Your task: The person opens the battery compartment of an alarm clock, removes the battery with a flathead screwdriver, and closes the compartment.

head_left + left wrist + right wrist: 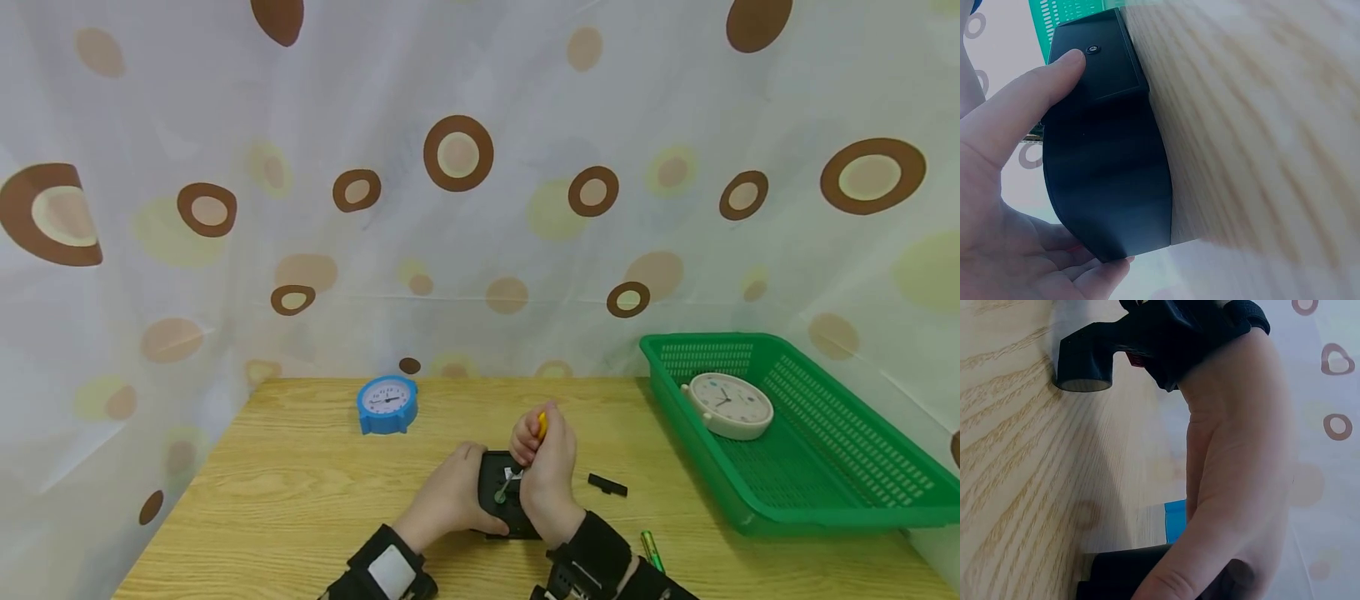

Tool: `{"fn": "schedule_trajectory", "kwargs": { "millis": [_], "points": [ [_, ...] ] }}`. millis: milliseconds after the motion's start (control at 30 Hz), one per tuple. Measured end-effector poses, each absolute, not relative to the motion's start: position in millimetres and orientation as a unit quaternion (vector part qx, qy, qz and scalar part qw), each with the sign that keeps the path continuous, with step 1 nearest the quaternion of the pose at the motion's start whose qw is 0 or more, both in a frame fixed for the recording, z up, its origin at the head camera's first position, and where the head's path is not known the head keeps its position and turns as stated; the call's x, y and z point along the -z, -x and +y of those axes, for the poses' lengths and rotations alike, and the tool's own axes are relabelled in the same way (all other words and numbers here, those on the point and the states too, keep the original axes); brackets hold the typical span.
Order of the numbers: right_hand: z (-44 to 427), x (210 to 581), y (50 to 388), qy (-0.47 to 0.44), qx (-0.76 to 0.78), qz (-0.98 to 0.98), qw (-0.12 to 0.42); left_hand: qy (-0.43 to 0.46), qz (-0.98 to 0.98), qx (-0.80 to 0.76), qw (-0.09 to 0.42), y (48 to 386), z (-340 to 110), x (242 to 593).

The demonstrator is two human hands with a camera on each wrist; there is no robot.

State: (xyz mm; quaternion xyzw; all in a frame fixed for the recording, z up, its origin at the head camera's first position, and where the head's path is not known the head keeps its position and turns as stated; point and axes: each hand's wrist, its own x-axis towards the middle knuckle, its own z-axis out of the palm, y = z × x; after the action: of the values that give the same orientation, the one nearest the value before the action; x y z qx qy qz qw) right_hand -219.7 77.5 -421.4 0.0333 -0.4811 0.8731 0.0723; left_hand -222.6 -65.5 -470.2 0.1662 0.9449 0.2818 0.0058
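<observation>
Text check from my end: white label (508,472) on the black case (513,510), print too small for me to read. Blue clock (387,404) and white clock (731,406) both have dials with hands; the markings are too fine to call.

Case lies on the wood-grain table (285,500), in front of me, between the two hands. Left hand (450,492) grips it, thumb on the near side, fingers round the far edge. Right hand (546,475) is clenched round the yellow handle of a screwdriver (517,468), shaft slanting down to a round spot on the case. Can't tell if the tip is seated.

Left wrist cam adds what head can't give me: the case's curved side wall, and a small recessed screw (1093,49) just beside the thumb. Right wrist cam is mostly back of hand; I get the case edge and a blue patch behind, and can't make out the tip there.

Around: black strip (607,485) lying right of the right hand, green battery (652,552) just beside the right cuff (600,546). Green basket (847,518) at far right holds the white clock. Right hand blocks my head view of part of the case and most of the handle.
</observation>
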Motion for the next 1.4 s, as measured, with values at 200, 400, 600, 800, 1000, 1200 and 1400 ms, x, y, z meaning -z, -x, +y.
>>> {"fn": "schedule_trajectory", "kwargs": {
  "millis": [200, 400, 600, 800, 1000, 1200, 1400],
  "points": [
    [77.0, 421.1, 218.2, -0.051, -0.869, -0.487, 0.074, -0.162, 0.945, -0.284, 0.008, 223.8, -64.9, 468.8],
    [77.2, 421.8, 215.9, -0.066, -0.866, -0.49, 0.073, -0.155, 0.947, -0.28, 0.014, 221.3, -63.9, 467.7],
    [79.1, 423.2, 215.1, -0.07, -0.865, -0.49, 0.074, -0.157, 0.945, -0.285, 0.013, 220.5, -63.4, 469.7],
    [81.3, 423.5, 216.4, -0.072, -0.866, -0.489, 0.075, -0.158, 0.946, -0.282, 0.009, 221.1, -63.9, 469.0],
    [82.1, 423.4, 216.1, -0.073, -0.865, -0.49, 0.075, -0.156, 0.946, -0.283, 0.011, 221.4, -63.3, 469.6],
    [82.7, 423.5, 215.4, -0.077, -0.865, -0.491, 0.072, -0.156, 0.946, -0.283, 0.011, 221.8, -62.8, 470.1],
    [83.6, 424.0, 215.3, -0.083, -0.865, -0.49, 0.072, -0.156, 0.947, -0.281, 0.013, 222.1, -63.3, 469.7]
  ]
}}
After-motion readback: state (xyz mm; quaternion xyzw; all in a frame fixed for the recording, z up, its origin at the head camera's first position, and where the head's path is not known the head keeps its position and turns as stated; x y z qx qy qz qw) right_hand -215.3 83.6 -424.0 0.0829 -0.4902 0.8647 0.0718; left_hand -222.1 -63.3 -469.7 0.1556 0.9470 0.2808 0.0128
